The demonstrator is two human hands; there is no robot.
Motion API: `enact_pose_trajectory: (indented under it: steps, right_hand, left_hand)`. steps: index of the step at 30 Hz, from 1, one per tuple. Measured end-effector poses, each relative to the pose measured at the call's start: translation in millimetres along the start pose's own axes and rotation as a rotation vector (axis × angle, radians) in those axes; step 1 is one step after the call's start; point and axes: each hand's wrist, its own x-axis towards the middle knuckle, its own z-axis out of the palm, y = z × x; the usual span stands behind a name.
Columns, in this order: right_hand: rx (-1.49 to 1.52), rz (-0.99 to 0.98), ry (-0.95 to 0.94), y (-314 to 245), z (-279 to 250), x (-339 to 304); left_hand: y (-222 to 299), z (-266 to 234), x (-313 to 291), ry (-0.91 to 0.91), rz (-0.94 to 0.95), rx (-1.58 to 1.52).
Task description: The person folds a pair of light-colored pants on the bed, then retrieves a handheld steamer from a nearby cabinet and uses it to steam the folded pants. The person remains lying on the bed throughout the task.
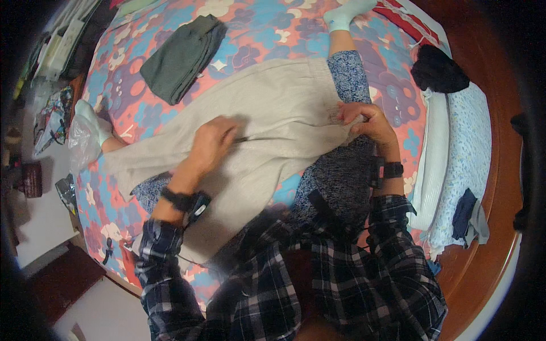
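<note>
Spread flat though creased, beige trousers [273, 96] lie over the seated person's legs, mid-bed [256, 34], gathered waist end toward the bed's right edge, leg ends toward the left and near edges. While the right hand [374, 122] pinches a fold of them at the waist end between thumb and fingers, the left hand [213, 142] is at the middle of the cloth, fingers bent; can't tell whether they grip or only rest. Dark bands with small devices on both wrists. Plaid shirt [256, 290], blue patterned trousers [347, 74] underneath, pale socks [344, 17]; feet apart, one toward the far edge, one at the left edge.

Beyond the beige cloth, toward the far left corner: folded grey-green garment [185, 59], apart from both hands. Clear plastic bag [84, 142] by the left foot, at the left edge. Far right corner: red cloth [406, 23]. Along the right edge: black fuzzy item [438, 69], white ribbed roll [430, 159], pale floral bedding [469, 142], with navy cloth [464, 215] and grey cloth [480, 224] at its near end. Off the left edge: white table [42, 227], reddish-brown container [32, 180] on it, blurred.
</note>
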Motion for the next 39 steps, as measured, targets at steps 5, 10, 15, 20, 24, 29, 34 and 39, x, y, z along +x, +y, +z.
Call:
enact_pose_trajectory:
  steps: [5, 10, 15, 20, 24, 29, 34, 39]
  right_hand:
    - [0.069, -0.003, -0.019, -3, 6, 0]
    - [0.068, 0.010, -0.026, -3, 8, -1]
    - [0.077, -0.006, -0.080, -3, 7, -1]
    - [0.150, -0.001, 0.114, 4, 15, 0]
    - [0.083, -0.027, 0.443, 16, 32, 14]
    - [0.240, 0.125, 0.371, 21, 27, 42]
    - [0.269, 0.187, 0.123, 22, 22, 65]
    - [0.261, 0.096, 0.188, 25, 32, 63]
  left_hand:
    - [33, 57, 95, 0.016, 0.049, -0.033]
    - [41, 99, 140, 0.171, 0.050, -0.009]
    - [31, 117, 152, 0.137, -0.089, 0.035]
    - [29, 111, 147, 0.258, -0.129, -0.325]
    - [36, 97, 139, 0.264, -0.170, -0.509]
    - [41, 85, 127, 0.274, -0.160, -0.573]
    - [38, 76, 120, 0.269, -0.089, -0.458]
    - [51, 76, 122, 0.317, 0.041, -0.427]
